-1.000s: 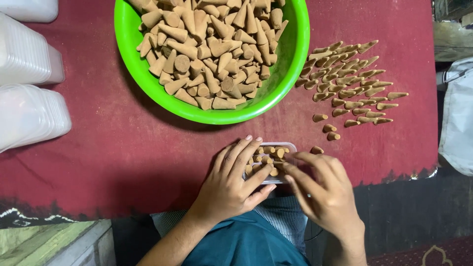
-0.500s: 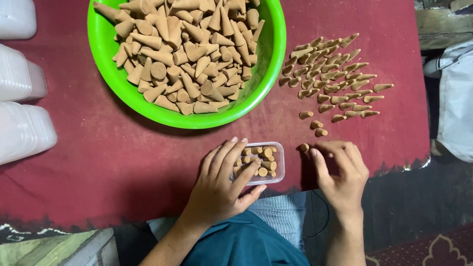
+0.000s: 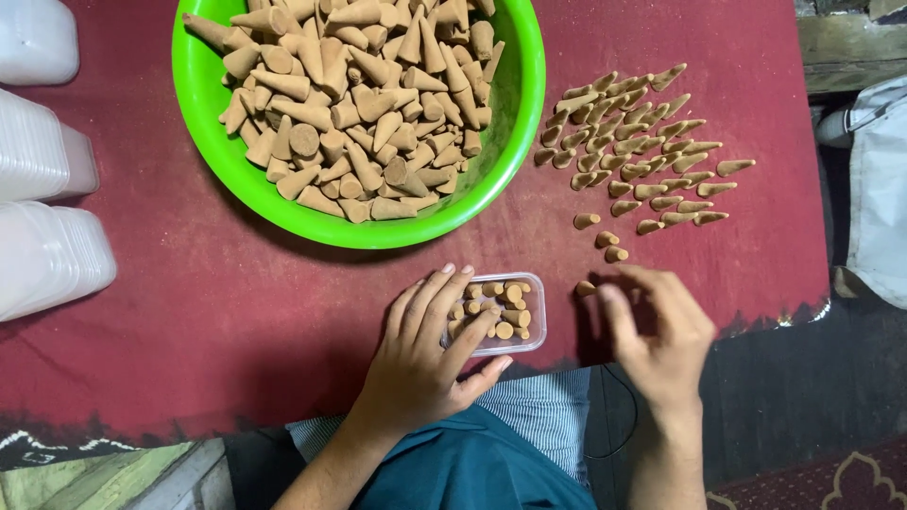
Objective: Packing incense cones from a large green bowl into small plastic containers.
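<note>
**A:** Where is the small clear box (image 3: pixel 499 314) compared to the hands?

**B:** It lies on the red cloth (image 3: pixel 236 312), just below the rim of the green bowl (image 3: pixel 515 132), near the front edge of the cloth. The left hand (image 3: pixel 425 364) rests on the left part of the box. Its fingers (image 3: pixel 444 297) are spread, and they lie flat over the box's left edge and partly over the cones inside. The thumb touches the lower side of the box. The hand steadies the box and does not lift it.

**B:** The box is filled with short brown cones (image 3: pixel 505 312), standing close together.

**A:** And the right hand?

**B:** The right hand (image 3: pixel 661 331) is to the right of the box, not touching it. Its fingers are bent and close together over the cloth, and a single cone (image 3: pixel 586 288) lies just beside the fingertips. The picture is a bit blurred there, so I cannot tell if the hand pinches something.

**A:** What else is around the box?

**B:** Above the box, the green bowl holds a large heap of bigger cones (image 3: pixel 359 104). To the upper right of the box, many small cones (image 3: pixel 642 142) lie in rows on the cloth. Far to the left of the box there are stacks of white plastic containers (image 3: pixel 47 217).
</note>
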